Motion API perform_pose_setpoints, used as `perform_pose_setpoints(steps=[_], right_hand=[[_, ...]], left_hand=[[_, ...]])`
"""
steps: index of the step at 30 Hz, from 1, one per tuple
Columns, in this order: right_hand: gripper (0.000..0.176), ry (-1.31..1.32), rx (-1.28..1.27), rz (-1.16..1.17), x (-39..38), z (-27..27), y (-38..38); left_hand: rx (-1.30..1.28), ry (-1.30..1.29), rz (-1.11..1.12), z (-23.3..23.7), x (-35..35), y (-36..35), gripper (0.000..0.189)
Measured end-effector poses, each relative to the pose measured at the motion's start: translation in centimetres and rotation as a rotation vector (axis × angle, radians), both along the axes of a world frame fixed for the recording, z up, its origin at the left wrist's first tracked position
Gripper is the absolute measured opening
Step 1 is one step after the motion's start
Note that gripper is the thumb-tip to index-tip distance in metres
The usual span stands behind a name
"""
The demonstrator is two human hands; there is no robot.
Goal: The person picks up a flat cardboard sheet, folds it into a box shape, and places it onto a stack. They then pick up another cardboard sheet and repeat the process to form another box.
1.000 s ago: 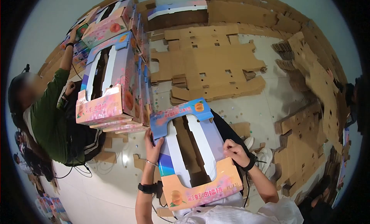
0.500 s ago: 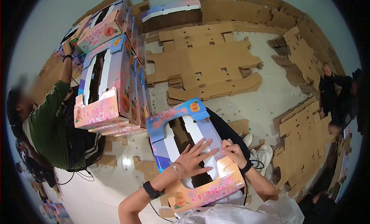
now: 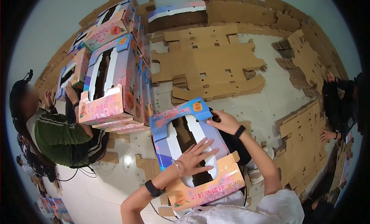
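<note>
A printed cardboard fruit box [image 3: 227,170] sits in front of my body, its top partly closed around a long slot. My left hand [image 3: 194,159] lies across the white inner edges of the slot, fingers spread, pressing on the top. At the far right corner, by the blue end panel [image 3: 165,125], my right hand [image 3: 225,123] has thumb and fingers curled at the box's edge; the fingertips are partly hidden. A small orange tab [image 3: 233,157] sticks out at the near right corner.
Stacked printed boxes [image 3: 101,104] stand to the left, beside a person in a green top [image 3: 58,139] handling another box [image 3: 73,71]. Flat brown cardboard blanks [image 3: 208,64] lie ahead, with more piles [image 3: 304,143] on the right near another person [image 3: 341,104].
My right hand has moved from the box's near right side to its far right corner. My left hand stays put. The person on the left has drawn a box lower and closer.
</note>
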State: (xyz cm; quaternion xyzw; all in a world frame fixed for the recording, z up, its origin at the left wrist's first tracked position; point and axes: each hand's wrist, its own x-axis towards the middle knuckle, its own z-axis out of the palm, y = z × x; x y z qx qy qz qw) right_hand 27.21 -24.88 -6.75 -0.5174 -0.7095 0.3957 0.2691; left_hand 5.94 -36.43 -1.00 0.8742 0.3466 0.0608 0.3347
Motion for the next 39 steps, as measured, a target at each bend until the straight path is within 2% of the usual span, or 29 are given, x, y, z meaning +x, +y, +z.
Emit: perform_pose_setpoints(steps=[2,3,9,13,14,16,17,18,20,22,23,25,26,27,28,29,30,31,32,33,34,36,37,38,39], right_hand=[[0.041,-0.290,0.070,0.043,-2.0,-0.3,1.1],[0.032,-0.386,0.141,0.060,-2.4,-0.3,1.4],[0.022,-0.607,0.269,0.035,-2.9,1.9,0.9],[0.022,-0.559,0.267,0.015,-2.0,0.4,0.7],[0.024,-0.459,0.285,-0.020,-1.3,-1.1,0.6],[0.026,-0.361,0.308,-0.047,-0.1,-2.0,0.3],[0.030,-0.354,0.200,-0.018,0.5,-2.1,0.1],[0.034,-0.347,0.091,0.011,1.1,-2.0,0.1],[0.039,-0.339,0.070,-0.021,1.9,-0.2,0.4],[0.040,-0.159,0.087,-0.077,2.3,3.2,1.8],[0.040,-0.156,0.081,-0.077,2.0,5.4,2.4],[0.041,-0.205,0.338,0.268,-0.5,9.4,3.8],[0.044,-0.259,0.387,0.386,-2.4,10.0,4.2],[0.047,-0.313,0.436,0.504,-4.6,10.5,4.3],[0.049,-0.271,0.522,0.602,-7.2,10.2,4.0],[0.052,-0.228,0.611,0.698,-9.9,9.1,3.7],[0.057,-0.332,0.738,0.772,-12.6,7.3,2.9],[0.057,-0.403,0.891,0.813,-14.7,5.3,2.1],[0.057,-0.435,0.914,0.875,-16.8,3.4,2.0],[0.056,-0.471,0.933,0.942,-18.5,2.0,1.9],[0.056,-0.472,0.930,0.959,-19.7,1.5,1.7],[0.043,-0.595,0.920,1.002,-21.7,0.9,1.2],[0.037,-0.657,0.919,1.020,-22.5,0.7,1.1],[0.037,-0.658,0.921,1.029,-23.1,0.6,0.9],[0.029,-0.718,0.935,1.043,-23.6,0.5,0.8]], left_hand=[[-0.006,0.007,0.007,0.0,0.0,0.0,0.065],[-0.011,-0.017,0.015,-0.2,0.0,0.0,0.065],[0.012,0.002,0.018,0.1,-0.1,-0.1,0.065],[0.003,-0.041,0.034,0.1,-0.2,0.0,0.060],[0.003,-0.043,0.034,-0.3,-0.3,0.1,0.060],[-0.037,-0.258,0.103,-1.5,-0.6,0.4,0.053],[-0.034,-0.260,0.108,-1.7,-1.0,0.5,0.053],[0.061,-0.246,0.244,-1.8,-1.8,0.6,0.050],[0.184,-0.235,0.566,-1.9,-3.6,0.5,0.046],[0.267,0.080,0.834,-0.3,-4.4,0.0,0.055],[0.264,0.086,0.833,-0.8,-5.0,-0.4,0.055],[0.217,0.099,0.922,-3.0,-6.3,-1.2,0.076],[0.221,0.105,0.927,-3.6,-6.6,-1.4,0.076],[0.191,-0.088,1.032,-4.2,-6.9,-1.6,0.086],[0.159,-0.285,1.130,-5.0,-7.2,-1.8,0.097],[0.197,-0.215,1.115,-6.7,-8.0,-2.3,0.105],[0.203,-0.212,1.118,-7.1,-8.2,-2.6,0.105],[-0.182,-0.487,1.229,-7.3,-8.3,-2.9,0.104],[-0.581,-0.766,1.300,-7.8,-8.4,-3.1,0.103],[-0.756,-0.764,1.292,-8.8,-9.3,-3.3,0.098],[-0.762,-0.776,1.301,-8.8,-9.6,-3.6,0.098],[-1.015,-0.963,1.263,-8.6,-10.2,-4.0,0.091],[-1.066,-0.995,1.283,-8.5,-10.3,-4.3,0.085],[-1.066,-1.004,1.287,-8.4,-10.3,-4.5,0.085],[-1.089,-1.012,1.319,-8.3,-10.2,-4.5,0.084]])
